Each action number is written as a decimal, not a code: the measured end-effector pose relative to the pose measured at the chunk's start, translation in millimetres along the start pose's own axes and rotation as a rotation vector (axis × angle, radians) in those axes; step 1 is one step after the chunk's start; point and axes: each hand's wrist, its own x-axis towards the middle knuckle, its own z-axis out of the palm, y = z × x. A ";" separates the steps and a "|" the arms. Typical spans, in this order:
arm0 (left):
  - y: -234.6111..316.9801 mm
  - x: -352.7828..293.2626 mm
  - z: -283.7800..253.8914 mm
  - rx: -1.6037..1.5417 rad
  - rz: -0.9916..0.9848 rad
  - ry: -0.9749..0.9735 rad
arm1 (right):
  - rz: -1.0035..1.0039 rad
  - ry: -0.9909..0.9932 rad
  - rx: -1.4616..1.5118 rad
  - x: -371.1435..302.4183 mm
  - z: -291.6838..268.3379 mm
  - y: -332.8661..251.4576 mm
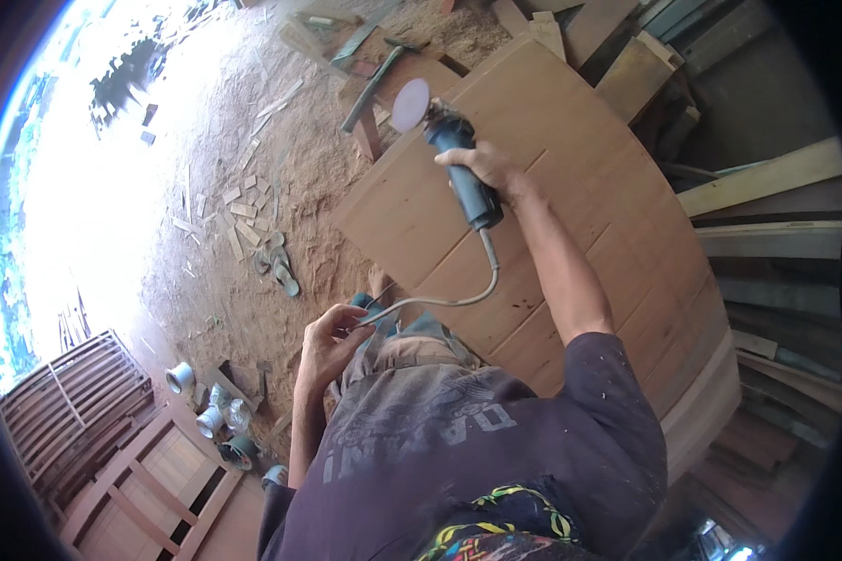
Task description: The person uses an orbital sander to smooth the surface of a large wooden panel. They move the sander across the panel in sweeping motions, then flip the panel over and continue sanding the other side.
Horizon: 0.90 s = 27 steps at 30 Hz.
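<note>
My right hand (485,170) is wrapped round the dark body of an angle grinder (473,192), held over the far part of a wide wooden panel (589,187). At the tool's far end a pale round disc (411,105) reaches past the panel's left edge. From its near end a grey power cord (492,266) curves down and left toward my waist. There my left hand (332,338) pinches the cord between thumb and fingers, left of the panel. Whether the disc is spinning cannot be told.
Stacked boards (767,178) lie along the right. Sandals (277,265) and wood offcuts (246,210) are on the dusty ground at left. Cans (210,421) stand at lower left, near a wooden door frame (150,486). A wooden stand (367,131) is beyond the panel's left edge.
</note>
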 end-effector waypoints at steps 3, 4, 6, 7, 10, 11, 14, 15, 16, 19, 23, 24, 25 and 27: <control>-30.5 -3.7 -32.1 -0.057 0.008 0.001 | 0.014 -0.035 0.026 -6.6 64.3 8.0; -45.3 -3.8 -44.2 -0.073 0.014 0.003 | 0.002 -0.042 0.071 -5.9 88.5 16.9; -72.1 -3.0 -71.3 -0.105 0.029 0.014 | -0.020 -0.046 0.166 -5.1 140.7 38.5; -90.7 -2.3 -85.7 -0.116 0.023 0.031 | -0.019 0.001 0.257 -9.1 167.9 40.7; -116.4 2.2 -130.8 -0.124 0.037 0.100 | -0.038 0.133 0.512 -10.2 226.5 45.7; -121.6 6.3 -146.4 -0.116 0.027 0.117 | -0.058 0.170 0.590 -2.0 238.0 49.7; -126.7 7.2 -176.1 -0.124 0.047 0.184 | -0.123 0.269 0.705 18.3 248.7 43.3; -125.4 7.9 -182.0 -0.148 0.038 0.199 | -0.144 0.300 0.724 24.2 246.2 38.2; -123.6 7.8 -185.8 -0.127 0.009 0.207 | -0.149 0.337 0.740 31.7 241.1 31.5; -146.9 23.6 -176.4 -0.233 0.091 0.154 | -0.204 0.456 0.769 64.7 202.8 26.3; -115.5 36.8 -141.8 -0.295 0.101 0.090 | -0.333 0.462 0.835 112.2 136.1 18.7; -110.3 42.9 -134.5 -0.272 0.119 0.054 | -0.348 0.506 0.816 122.5 116.3 18.0; -97.3 47.0 -127.1 -0.248 0.140 0.031 | -0.362 0.549 0.796 130.4 96.7 16.8; -64.6 53.6 -119.8 -0.205 0.127 -0.018 | -0.343 0.500 0.804 138.6 59.4 7.0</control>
